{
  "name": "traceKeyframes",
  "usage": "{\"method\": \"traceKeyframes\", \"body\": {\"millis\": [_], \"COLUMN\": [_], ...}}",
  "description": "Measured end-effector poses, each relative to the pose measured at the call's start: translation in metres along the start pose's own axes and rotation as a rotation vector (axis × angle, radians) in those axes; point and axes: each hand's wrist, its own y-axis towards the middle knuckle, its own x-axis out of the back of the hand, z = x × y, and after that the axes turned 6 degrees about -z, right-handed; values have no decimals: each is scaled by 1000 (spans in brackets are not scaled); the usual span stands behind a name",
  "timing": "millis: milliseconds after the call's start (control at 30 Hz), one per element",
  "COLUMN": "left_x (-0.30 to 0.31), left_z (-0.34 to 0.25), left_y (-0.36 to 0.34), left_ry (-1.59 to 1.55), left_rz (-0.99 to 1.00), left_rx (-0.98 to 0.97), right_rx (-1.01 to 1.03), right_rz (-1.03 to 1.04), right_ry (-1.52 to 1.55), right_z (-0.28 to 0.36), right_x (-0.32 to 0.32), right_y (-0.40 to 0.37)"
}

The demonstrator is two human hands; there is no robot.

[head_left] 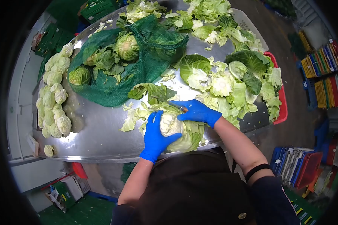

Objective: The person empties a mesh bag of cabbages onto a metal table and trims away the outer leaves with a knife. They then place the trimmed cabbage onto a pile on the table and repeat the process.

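Note:
My left hand, in a blue glove, rests against a pale cabbage near the front edge of the table, thumb and fingers spread around it. My right hand, also blue-gloved, is closed on a small knife; its blade is partly hidden among leaves at the far side of the cabbage. Loose outer leaves lie under and beside the head. A darker green leaf sits just beyond both hands.
A green net sack with untrimmed cabbages lies behind. Trimmed heads line the metal table's left side. Leaf trimmings heap at right by a red crate. A white crate stands at the back right.

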Motion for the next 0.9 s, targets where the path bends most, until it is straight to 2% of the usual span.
{"method": "traceKeyframes", "body": {"millis": [200,300,400,467,533,567,633,667,733,767,800,867,900], "left_x": [0,6,6,2,3,3,5,5,1,13,13,16,17], "left_z": [12,5,12,22,31,34,42,54,74,53,57,67,65], "left_y": [-4,-4,-16,-17,-21,-22,-26,-31,-42,-38,-38,-48,-47], "left_ry": [-65,-84,-164,-224,-280,-280,-425,-422,-798,-965,-969,-1157,-1183], "left_rz": [1,26,-45,-66,-85,-84,-107,-110,-191,-226,-239,-300,-287], "left_rx": [-18,-20,0,3,1,1,46,46,403,450,445,608,614], "right_rx": [80,28,1,-4,-52,-52,-20,-40,-136,-90,-225,-302,-263], "right_rz": [32,-54,18,-20,-226,-227,-439,-434,-478,-693,-553,-479,-526], "right_ry": [-249,-370,-294,-306,-329,-328,-327,-428,-392,-324,-452,-691,-531], "right_z": [11,-12,7,21,14,-3,-48,-36,-41,-53,-65,-41,-4], "right_x": [2,-5,-7,-12,-26,-33,-43,-33,-16,-10,8,30,31], "right_y": [9,22,17,14,9,8,5,-2,-12,-13,-16,-22,-28]}}
